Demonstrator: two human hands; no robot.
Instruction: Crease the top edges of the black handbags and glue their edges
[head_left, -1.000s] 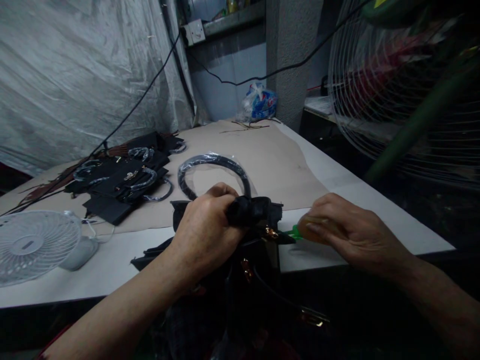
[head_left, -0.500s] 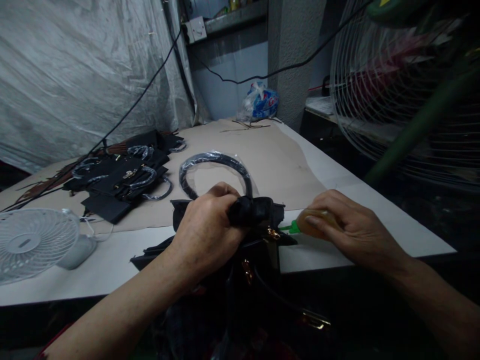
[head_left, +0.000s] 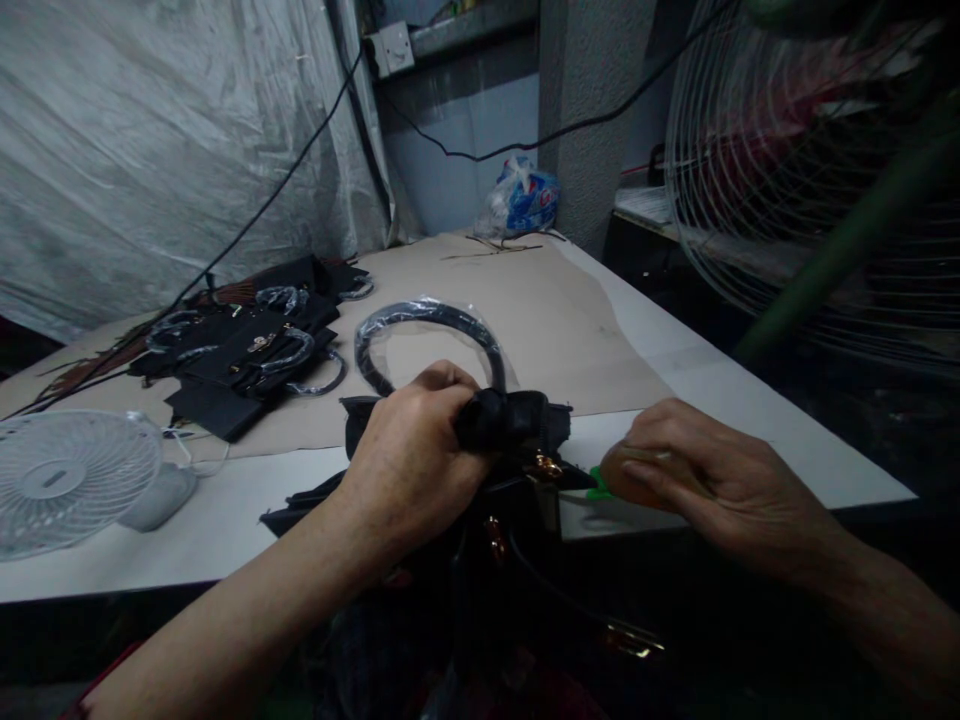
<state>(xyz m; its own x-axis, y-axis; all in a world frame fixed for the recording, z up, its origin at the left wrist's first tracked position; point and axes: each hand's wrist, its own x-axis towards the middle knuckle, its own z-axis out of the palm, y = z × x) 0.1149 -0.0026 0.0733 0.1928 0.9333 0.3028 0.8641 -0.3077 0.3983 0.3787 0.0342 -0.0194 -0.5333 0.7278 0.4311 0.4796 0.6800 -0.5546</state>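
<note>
My left hand [head_left: 420, 450] is closed on a black handbag [head_left: 506, 425] at the near edge of the table. Gold metal fittings show on the bag, and a round handle [head_left: 424, 312] wrapped in clear plastic stands up behind my knuckles. My right hand [head_left: 712, 470] is wrapped round a small amber squeeze bottle [head_left: 637, 478] with a green nozzle [head_left: 598, 484]. The nozzle points left at the bag's right side, close to a dark flap; whether its tip touches is hidden. The lower part of the bag is lost in shadow.
Several black bags [head_left: 247, 350] with plastic-wrapped handles lie piled at the left. A small white fan [head_left: 64, 480] stands on the table [head_left: 795, 430] at front left, a large caged fan [head_left: 817, 200] at right. A plastic bag [head_left: 525, 200] sits at the back; a black cable [head_left: 277, 190] hangs across.
My right hand has moved slightly down and to the right with the squeeze bottle, its nozzle now lower beside the bag. My left hand keeps its hold on the handbag.
</note>
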